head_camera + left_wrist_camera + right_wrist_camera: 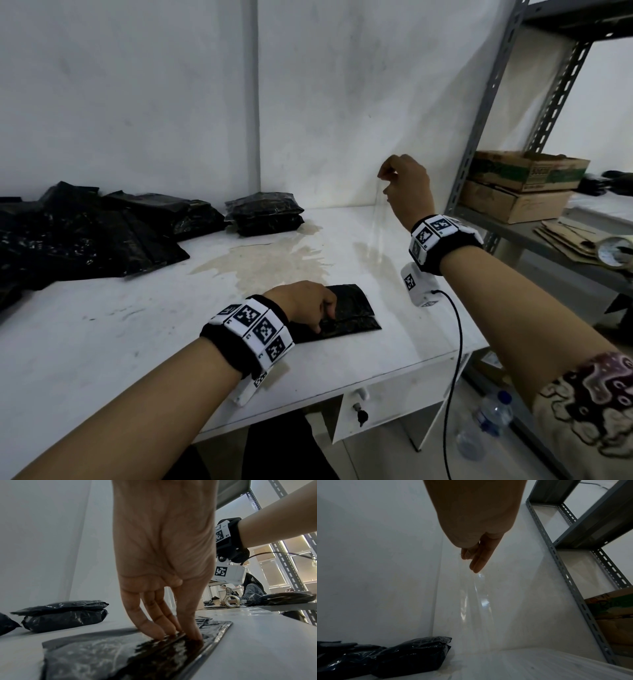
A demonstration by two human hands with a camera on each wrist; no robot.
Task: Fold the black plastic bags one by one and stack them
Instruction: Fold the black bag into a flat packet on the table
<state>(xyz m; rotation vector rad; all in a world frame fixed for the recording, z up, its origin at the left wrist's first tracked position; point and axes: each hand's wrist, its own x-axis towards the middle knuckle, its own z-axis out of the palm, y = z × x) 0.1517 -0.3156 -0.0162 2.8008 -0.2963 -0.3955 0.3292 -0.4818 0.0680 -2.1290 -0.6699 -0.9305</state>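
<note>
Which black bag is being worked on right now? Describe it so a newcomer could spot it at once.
Start at the white table and go to its near right corner, by the drawer lock. There a folded black plastic bag lies flat and alone, with the left hand pressing its fingertips on it. Unlike the loose pile at far left and the two-high stack by the wall, it is single and thin.

Your left hand [305,305] is low, forearm reaching forward, wrist bent down; its fingertips [155,633] press flat, thumb beside them. Your right hand [406,186] is raised well above it, arm stretched forward, thumb and forefinger pinched together, two fingers [478,562] pointing straight down.
</note>
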